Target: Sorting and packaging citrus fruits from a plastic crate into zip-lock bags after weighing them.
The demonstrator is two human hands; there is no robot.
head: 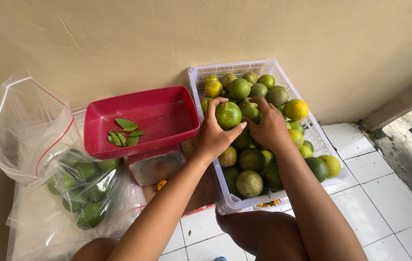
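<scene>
**Both hands in the fruit crate**

My left hand [212, 137] wraps a round green citrus [228, 115] on top of the pile in the white crate [312, 126], fingers curled around it. My right hand [269, 129] lies just beside it, fingers cupped over a neighbouring fruit [251, 112]. The red tray [167, 116] sits left.

You have a round, glossy green citrus fruit [228, 115] raised just above the heap in the white slatted plastic crate [232, 200]. A second round green citrus fruit [251, 112] sits beside it, resting on the pile of green and yellow fruit.
</scene>
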